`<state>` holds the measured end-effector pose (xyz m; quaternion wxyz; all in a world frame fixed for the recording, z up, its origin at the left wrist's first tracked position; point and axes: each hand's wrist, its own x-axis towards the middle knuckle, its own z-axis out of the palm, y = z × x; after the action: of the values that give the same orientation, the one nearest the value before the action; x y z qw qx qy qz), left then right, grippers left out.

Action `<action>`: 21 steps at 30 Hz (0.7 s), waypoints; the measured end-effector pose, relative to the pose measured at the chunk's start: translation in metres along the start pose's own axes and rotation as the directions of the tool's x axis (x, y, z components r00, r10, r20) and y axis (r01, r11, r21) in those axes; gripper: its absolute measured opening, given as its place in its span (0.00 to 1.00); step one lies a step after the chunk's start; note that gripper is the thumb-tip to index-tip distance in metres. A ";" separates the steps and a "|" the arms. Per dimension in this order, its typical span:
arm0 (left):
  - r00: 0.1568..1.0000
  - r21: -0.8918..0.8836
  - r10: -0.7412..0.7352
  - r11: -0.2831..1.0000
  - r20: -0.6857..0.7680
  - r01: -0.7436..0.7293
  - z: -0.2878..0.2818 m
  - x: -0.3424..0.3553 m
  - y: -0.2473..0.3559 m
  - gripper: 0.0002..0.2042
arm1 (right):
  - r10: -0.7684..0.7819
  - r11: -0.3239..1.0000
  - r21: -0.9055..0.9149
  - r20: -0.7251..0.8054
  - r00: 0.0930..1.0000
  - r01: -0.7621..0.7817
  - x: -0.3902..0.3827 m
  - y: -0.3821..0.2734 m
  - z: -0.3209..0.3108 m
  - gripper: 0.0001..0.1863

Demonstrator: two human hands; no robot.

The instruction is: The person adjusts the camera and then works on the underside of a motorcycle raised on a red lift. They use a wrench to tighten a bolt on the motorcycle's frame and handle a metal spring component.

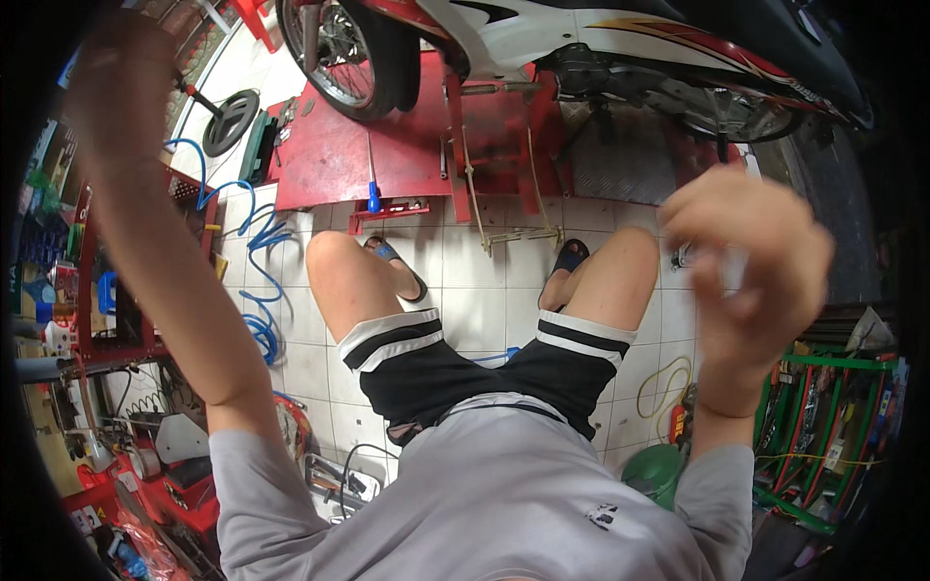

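My left hand point(126, 82) is raised at the far upper left, dark and blurred, so its fingers cannot be made out. My right hand point(751, 257) hovers at the right, smeared by motion; its fingers are loosely bent, with a gap to the thumb and nothing visible between them. Beyond my knees a motorcycle point(620, 48), white, red and black, stands on a red lift platform point(320, 145). A screwdriver point(374, 198) with a blue handle lies at the platform's near edge. Neither hand touches the motorcycle.
A blue coiled hose point(262, 237) runs over the white tiled floor at left. Red tool racks point(107, 329) line the left side; a green rack point(823, 436) with tools stands at right. A green container point(654, 473) sits beside my right arm. A black ring-shaped object point(231, 124) lies far left.
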<state>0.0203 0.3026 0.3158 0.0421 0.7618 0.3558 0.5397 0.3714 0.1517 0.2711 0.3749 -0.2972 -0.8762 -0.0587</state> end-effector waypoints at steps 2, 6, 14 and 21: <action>0.942 0.176 -0.294 0.948 0.165 0.265 0.025 -0.013 -0.047 0.16 | 0.021 0.992 0.122 -0.031 0.999 -0.017 0.001 -0.027 0.007 0.08; 0.609 -0.141 -0.591 0.647 0.529 0.750 0.096 -0.068 -0.095 0.20 | 0.149 0.947 0.280 0.057 0.987 -0.159 0.009 -0.054 0.011 0.07; 0.383 0.076 -0.587 0.608 0.713 0.790 0.193 -0.117 -0.122 0.22 | -0.007 0.969 0.244 0.182 0.983 -0.038 -0.004 -0.059 0.010 0.08; 0.342 0.100 -0.619 0.566 0.707 0.818 0.207 -0.158 -0.168 0.21 | -0.035 0.950 0.311 0.163 0.986 -0.018 0.004 0.000 0.031 0.10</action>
<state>0.0871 0.4009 0.0299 0.5078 0.6462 0.5371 0.1901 0.3499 0.1639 0.2512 0.3424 -0.2345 -0.9039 0.1036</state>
